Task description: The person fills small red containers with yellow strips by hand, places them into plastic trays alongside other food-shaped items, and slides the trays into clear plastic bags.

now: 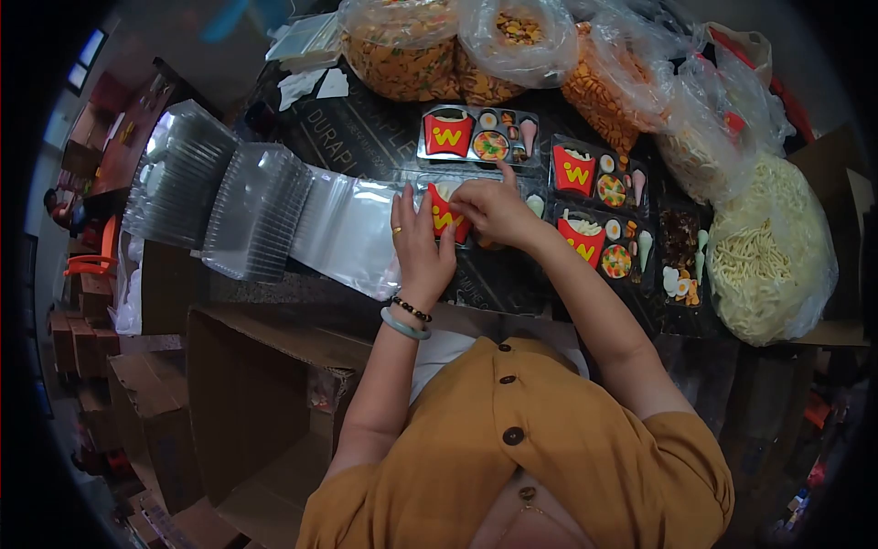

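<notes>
On the dark table, my left hand (423, 242) lies with fingers apart against the left side of a red fries box (444, 216) in a clear tray. My right hand (494, 212) bends over the same box, its thumb and fingertips pinched together at the box's upper right; what they grip is too small to make out. Part of that tray's contents is hidden beneath the right hand. Behind it sits a filled clear tray (437, 148) with a red box, an egg, a pizza and a pink cone. Two more filled trays (556, 171) (565, 222) are to the right.
Stacked clear trays (183, 174) and plastic sleeves (343, 224) lie at the left. Bags of small orange pieces (398, 59) line the back. A large bag of pale sticks (768, 252) stands at the right, beside loose small pieces (680, 285). An open cardboard box (265, 403) is below the table edge.
</notes>
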`<action>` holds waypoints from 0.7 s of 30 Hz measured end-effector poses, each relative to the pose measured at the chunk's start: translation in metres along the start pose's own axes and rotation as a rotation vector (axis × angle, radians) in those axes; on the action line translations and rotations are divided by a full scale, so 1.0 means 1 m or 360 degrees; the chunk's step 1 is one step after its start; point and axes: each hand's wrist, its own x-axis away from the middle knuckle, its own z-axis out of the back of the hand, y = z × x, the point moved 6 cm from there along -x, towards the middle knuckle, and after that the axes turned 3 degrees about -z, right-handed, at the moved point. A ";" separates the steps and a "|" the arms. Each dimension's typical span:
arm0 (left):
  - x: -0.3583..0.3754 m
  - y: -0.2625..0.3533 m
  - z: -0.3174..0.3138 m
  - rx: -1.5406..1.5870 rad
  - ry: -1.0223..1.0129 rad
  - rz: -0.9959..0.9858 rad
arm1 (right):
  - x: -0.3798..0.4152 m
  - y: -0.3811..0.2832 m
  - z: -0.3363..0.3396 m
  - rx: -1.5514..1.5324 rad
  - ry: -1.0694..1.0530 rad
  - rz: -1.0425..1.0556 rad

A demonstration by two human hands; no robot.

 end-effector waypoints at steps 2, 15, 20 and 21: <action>0.004 -0.004 -0.015 -0.0127 -0.0115 0.0009 | -0.002 0.007 -0.011 0.0022 -0.0067 0.0017; 0.005 0.003 -0.018 -0.0621 -0.0483 0.0057 | 0.031 0.016 0.049 -0.0041 0.0538 0.0138; 0.005 0.004 -0.019 -0.0623 -0.0443 0.0021 | 0.090 -0.016 0.019 0.0601 0.0239 0.0032; 0.005 0.004 -0.020 -0.0623 -0.0440 0.0022 | 0.095 -0.015 0.011 0.0602 0.0239 0.0035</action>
